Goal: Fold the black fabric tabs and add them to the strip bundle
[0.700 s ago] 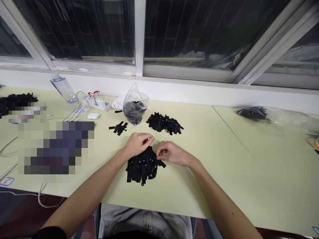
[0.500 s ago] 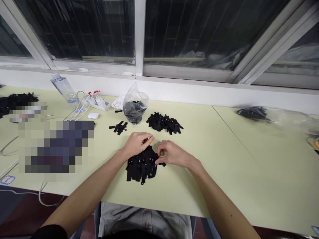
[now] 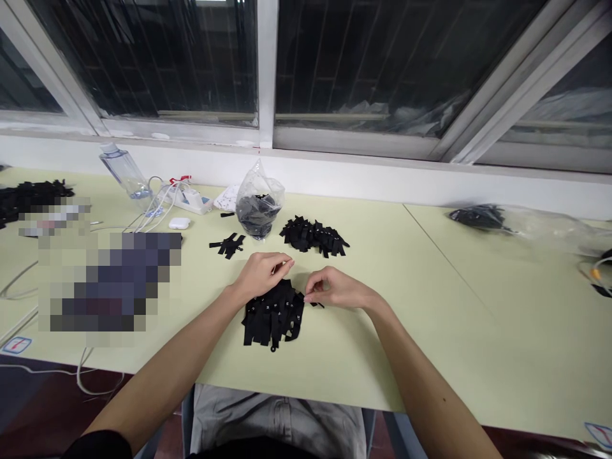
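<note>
A heap of black fabric tabs (image 3: 273, 317) with small white marks lies on the pale yellow table (image 3: 440, 319) in front of me. Over its far edge is my left hand (image 3: 266, 273), its fingers together; anything between them is too small to see. My right hand (image 3: 335, 287) is at the heap's right side, thumb and forefinger pinched on a black tab (image 3: 316, 305) that sticks out below the fingers. Beyond my hands lie a second heap of black tabs (image 3: 313, 236) and a smaller group of black tabs (image 3: 228, 245).
A clear plastic bag of black pieces (image 3: 259, 207) stands behind the hands. Towards the left are a white case (image 3: 179, 223), a power strip (image 3: 194, 199) with cables, a leaning bottle (image 3: 125, 172) and a blurred dark object (image 3: 117, 280). Another plastic bag (image 3: 535, 228) lies at the right.
My right hand has lifted slightly up and right, away from the heap, with its fingertips now closed on a tab. My left hand has barely moved.
</note>
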`<control>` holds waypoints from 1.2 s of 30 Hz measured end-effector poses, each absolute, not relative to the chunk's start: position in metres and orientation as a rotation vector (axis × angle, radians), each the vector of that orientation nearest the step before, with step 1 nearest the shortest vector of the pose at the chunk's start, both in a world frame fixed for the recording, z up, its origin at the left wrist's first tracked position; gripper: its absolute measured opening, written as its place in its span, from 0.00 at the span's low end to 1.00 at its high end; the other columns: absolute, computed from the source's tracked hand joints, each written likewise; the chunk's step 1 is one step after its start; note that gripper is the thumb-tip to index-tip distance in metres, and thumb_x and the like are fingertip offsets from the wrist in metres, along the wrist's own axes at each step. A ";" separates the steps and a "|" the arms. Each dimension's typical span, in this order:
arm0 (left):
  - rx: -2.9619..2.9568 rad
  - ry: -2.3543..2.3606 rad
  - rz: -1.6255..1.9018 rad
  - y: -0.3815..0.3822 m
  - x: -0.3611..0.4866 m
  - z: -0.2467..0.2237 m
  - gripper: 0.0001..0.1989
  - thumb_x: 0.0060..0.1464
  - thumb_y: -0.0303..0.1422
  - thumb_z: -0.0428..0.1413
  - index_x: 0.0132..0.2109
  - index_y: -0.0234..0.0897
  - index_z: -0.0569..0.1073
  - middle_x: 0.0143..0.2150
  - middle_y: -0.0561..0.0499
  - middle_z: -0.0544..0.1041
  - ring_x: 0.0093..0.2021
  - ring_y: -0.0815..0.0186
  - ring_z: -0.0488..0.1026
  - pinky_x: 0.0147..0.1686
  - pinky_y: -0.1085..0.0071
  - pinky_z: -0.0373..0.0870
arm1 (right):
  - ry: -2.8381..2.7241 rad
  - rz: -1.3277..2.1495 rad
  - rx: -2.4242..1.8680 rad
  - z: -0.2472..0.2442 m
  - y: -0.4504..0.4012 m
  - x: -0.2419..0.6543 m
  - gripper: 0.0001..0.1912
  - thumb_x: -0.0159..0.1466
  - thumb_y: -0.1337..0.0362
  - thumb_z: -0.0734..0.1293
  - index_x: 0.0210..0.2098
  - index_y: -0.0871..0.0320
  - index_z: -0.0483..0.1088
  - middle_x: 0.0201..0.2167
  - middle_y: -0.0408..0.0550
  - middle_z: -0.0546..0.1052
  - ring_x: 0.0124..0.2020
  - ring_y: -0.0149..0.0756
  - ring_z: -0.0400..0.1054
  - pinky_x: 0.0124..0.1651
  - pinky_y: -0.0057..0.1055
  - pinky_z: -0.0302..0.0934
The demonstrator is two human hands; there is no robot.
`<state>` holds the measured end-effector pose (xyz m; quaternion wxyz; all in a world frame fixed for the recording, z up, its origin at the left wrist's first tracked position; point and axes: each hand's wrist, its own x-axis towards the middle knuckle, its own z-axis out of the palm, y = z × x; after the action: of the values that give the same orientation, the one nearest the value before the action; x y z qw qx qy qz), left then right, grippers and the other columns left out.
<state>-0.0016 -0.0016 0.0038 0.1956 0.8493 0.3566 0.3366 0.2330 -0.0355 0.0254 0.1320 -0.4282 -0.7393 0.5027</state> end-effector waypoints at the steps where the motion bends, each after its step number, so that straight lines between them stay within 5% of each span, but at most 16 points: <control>1: 2.378 1.000 0.949 -0.002 -0.002 0.004 0.17 0.67 0.38 0.46 0.38 0.36 0.76 0.30 0.51 0.76 0.28 0.69 0.67 0.33 0.72 0.62 | -2.139 1.464 -1.249 0.027 -0.035 0.235 0.13 0.60 0.53 0.71 0.33 0.57 0.79 0.28 0.46 0.76 0.27 0.34 0.64 0.30 0.32 0.58; 8: 2.339 1.020 0.981 0.000 -0.003 0.003 0.17 0.67 0.39 0.46 0.38 0.37 0.77 0.29 0.51 0.75 0.27 0.68 0.66 0.32 0.71 0.62 | -2.107 1.457 -1.255 0.034 -0.033 0.243 0.09 0.61 0.59 0.68 0.33 0.57 0.78 0.30 0.46 0.76 0.30 0.34 0.65 0.33 0.32 0.60; 27: 2.257 0.999 1.058 0.000 -0.003 0.005 0.18 0.66 0.40 0.47 0.36 0.36 0.76 0.28 0.50 0.74 0.27 0.68 0.66 0.31 0.70 0.62 | -1.472 1.603 -1.185 0.031 -0.027 0.251 0.14 0.56 0.55 0.75 0.35 0.58 0.78 0.29 0.45 0.70 0.31 0.33 0.60 0.37 0.34 0.59; 36: 2.254 0.860 1.043 -0.005 0.003 0.008 0.14 0.63 0.42 0.53 0.40 0.38 0.79 0.33 0.47 0.77 0.35 0.63 0.71 0.40 0.66 0.68 | -1.392 1.654 -1.072 0.025 -0.029 0.241 0.12 0.55 0.58 0.77 0.35 0.58 0.78 0.30 0.45 0.72 0.31 0.31 0.62 0.35 0.31 0.58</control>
<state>0.0030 -0.0046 0.0080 0.2537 0.8295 0.3163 0.3840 0.2408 -0.0289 0.0249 0.3564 -0.4152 -0.5390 0.6404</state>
